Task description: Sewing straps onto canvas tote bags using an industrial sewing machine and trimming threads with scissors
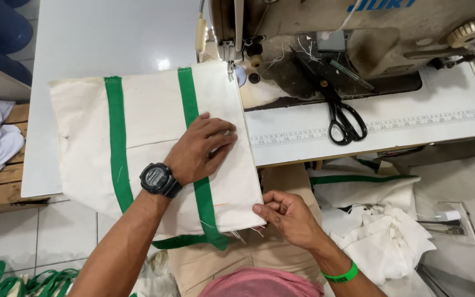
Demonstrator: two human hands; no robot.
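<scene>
Bag: I see the cloth bag (155,148) on the bench (94,38), its 2 green straps (117,148) running lengthwise from me towards the sewing machine (358,33).
Left hand (202,148): flat, released, pressing the bag.
Right hand (287,214): pinching the bag's near corner.

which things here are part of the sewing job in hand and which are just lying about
In hand:
- cream fabric panel with green straps, flat under the left hand
- right hand, its fingers pinching the panel's near corner
- sewing machine, needle at the panel's far edge

Lying about:
- black scissors on the table
- pile of cream fabric at the right
- green webbing on the floor
</scene>
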